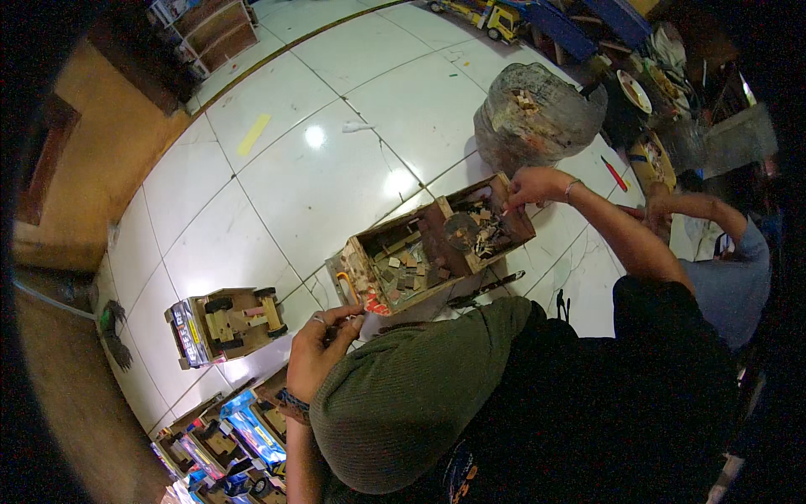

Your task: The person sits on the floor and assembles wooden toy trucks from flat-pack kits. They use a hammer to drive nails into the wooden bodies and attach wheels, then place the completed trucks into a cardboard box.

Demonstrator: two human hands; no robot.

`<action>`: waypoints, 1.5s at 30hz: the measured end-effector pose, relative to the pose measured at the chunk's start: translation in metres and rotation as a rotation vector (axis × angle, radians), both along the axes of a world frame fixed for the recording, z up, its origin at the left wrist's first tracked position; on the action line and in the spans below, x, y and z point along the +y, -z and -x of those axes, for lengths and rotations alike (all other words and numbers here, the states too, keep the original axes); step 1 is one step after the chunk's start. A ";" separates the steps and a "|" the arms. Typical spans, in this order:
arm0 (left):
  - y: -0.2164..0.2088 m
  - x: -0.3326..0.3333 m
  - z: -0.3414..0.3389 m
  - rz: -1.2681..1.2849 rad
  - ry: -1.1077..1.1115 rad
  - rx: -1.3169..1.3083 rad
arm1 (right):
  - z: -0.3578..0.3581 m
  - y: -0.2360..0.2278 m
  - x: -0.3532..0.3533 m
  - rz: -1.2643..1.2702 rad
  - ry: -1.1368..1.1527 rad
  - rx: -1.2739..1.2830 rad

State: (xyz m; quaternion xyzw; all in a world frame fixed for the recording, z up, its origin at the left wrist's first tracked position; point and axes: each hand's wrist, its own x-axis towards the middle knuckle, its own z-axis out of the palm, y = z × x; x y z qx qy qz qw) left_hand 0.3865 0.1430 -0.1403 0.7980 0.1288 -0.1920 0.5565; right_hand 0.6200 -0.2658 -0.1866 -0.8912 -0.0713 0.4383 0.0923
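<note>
A divided wooden box sits on the tiles in front of me, with small wood pieces in its left part. A round dark disc and small metal bits lie in its right part. My right hand reaches over the box's far right corner, fingers closed together; what they hold is hidden. By the near left corner, my left hand has its fingers pinched on something too small to name. An orange-edged tool leans at that corner. Dark ribbed cloth fills the lower middle.
Left lies a wooden toy truck, wheels up; more toy trucks crowd the lower left. A dark plastic bag stands behind the box. A black tool and red tool lie nearby. Another person sits at right.
</note>
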 end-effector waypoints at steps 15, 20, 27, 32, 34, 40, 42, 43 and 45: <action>0.006 0.003 0.011 0.094 -0.072 0.055 | 0.032 0.099 0.036 0.120 -0.267 -0.350; 0.008 0.005 0.013 0.122 -0.092 0.088 | 0.052 0.100 0.034 -0.021 -0.259 -0.446; 0.009 0.006 0.012 0.066 -0.007 0.091 | 0.063 0.087 0.023 -0.017 -0.278 -0.184; 0.009 0.005 0.011 0.064 0.023 0.098 | 0.054 0.116 0.018 -0.052 0.118 -0.365; 0.007 0.005 0.013 -0.013 0.049 0.075 | 0.039 0.134 0.017 -0.011 0.065 -0.334; 0.010 0.005 0.015 0.090 -0.021 0.091 | 0.024 0.149 0.031 0.034 -0.017 -0.426; 0.011 0.006 0.015 0.084 -0.022 0.063 | 0.029 0.140 0.034 0.082 0.005 -0.402; 0.011 0.006 0.016 0.047 -0.017 0.076 | 0.035 0.136 0.036 0.094 0.010 -0.408; 0.012 0.007 0.015 0.056 0.008 0.030 | 0.044 0.131 0.036 -0.061 0.230 -0.512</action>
